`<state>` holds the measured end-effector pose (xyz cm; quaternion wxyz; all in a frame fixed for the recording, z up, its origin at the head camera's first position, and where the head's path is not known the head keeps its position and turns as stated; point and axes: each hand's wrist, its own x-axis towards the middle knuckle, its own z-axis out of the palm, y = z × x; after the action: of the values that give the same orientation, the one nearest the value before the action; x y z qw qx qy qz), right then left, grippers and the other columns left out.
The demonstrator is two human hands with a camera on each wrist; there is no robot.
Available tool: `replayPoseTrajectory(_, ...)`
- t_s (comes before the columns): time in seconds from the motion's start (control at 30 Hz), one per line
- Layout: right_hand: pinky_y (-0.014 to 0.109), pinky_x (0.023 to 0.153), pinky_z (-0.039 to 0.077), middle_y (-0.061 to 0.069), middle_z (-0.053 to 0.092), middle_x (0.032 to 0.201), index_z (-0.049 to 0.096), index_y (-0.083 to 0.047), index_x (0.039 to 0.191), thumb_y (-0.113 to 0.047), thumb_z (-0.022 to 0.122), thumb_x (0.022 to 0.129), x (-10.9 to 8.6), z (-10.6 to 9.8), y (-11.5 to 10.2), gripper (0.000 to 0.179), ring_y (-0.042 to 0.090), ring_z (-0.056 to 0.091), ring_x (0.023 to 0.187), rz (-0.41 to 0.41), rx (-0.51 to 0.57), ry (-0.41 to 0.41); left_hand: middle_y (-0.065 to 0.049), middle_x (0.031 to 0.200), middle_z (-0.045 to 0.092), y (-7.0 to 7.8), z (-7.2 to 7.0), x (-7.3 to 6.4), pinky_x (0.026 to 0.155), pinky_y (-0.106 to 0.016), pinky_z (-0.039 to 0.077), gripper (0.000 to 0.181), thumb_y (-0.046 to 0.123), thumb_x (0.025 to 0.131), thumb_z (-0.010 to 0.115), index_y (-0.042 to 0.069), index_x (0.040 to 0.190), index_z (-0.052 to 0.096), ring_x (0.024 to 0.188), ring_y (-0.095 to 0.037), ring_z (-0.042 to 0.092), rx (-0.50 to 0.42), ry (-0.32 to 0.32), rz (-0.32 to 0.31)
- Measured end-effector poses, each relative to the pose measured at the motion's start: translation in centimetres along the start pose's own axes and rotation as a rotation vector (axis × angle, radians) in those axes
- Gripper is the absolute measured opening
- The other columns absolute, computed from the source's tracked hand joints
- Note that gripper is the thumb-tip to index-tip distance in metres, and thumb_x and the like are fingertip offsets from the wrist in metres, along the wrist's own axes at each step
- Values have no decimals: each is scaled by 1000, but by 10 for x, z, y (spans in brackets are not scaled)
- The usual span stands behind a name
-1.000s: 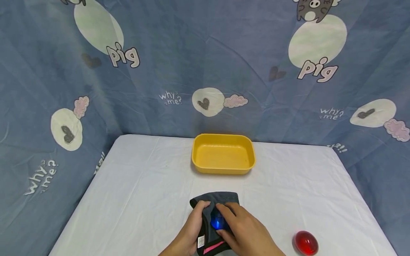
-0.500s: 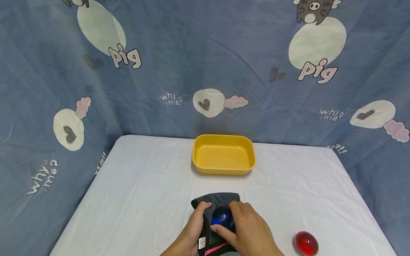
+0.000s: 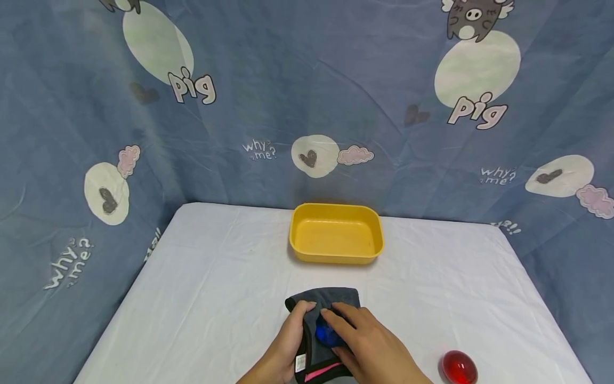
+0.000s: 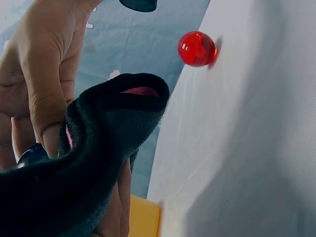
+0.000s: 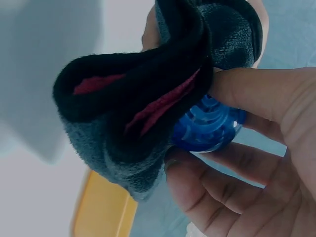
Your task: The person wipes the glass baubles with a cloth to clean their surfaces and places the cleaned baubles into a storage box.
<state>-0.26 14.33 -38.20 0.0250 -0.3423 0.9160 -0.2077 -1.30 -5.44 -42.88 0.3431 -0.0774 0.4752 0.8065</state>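
A dark grey cloth (image 3: 323,295) with black edging, folded so that pink shows inside, is gripped by my left hand (image 3: 285,341), thumb on top. Against the cloth's upper face sits a clear blue ball (image 3: 326,334). My right hand (image 3: 374,344) holds this ball from the right, its fingers lying over part of it. In the right wrist view, thumb and fingers curl about the blue ball (image 5: 217,126), and rings show inside it; the cloth (image 5: 143,106) covers its left side. A white label (image 3: 300,363) marks the cloth's near left edge.
A clear red ball (image 3: 459,367) lies on the white table cover (image 3: 230,277) at the front right. Toward the back edge stands a yellow tray (image 3: 336,257). Blue printed fabric (image 3: 268,101) hangs behind and at the sides.
My right fingers have shifted left over the blue ball from its right side, after moving off it half a second ago. My left hand keeps its grip on the cloth.
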Motion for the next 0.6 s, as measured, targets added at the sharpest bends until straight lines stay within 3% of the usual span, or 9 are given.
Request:
replayPoseTrajectory(0.27,44,93,59,8,65,135,61,-14,146,-20,86,88,2,3,0,63,23,65,115,9,-5,33,-14,125,68,-1,0,1,98,-43,56,64,45,102,33,-3,142,50,114,-28,67,-9,12,-24)
replayPoseTrajectory(0.4,44,90,60,10,67,128,64,-10,142,-29,85,89,4,5,-1,59,23,67,111,68,-16,39,-14,121,69,-1,0,3,96,-43,57,64,45,102,34,-3,141,51,111,-26,68,-11,27,-23)
replayPoseTrajectory(0.6,37,75,60,1,68,102,69,-10,120,-51,83,87,7,13,-4,55,14,66,88,192,-66,152,-15,122,66,-2,1,5,98,-45,56,62,44,101,36,-3,141,49,111,-25,67,-29,51,-34)
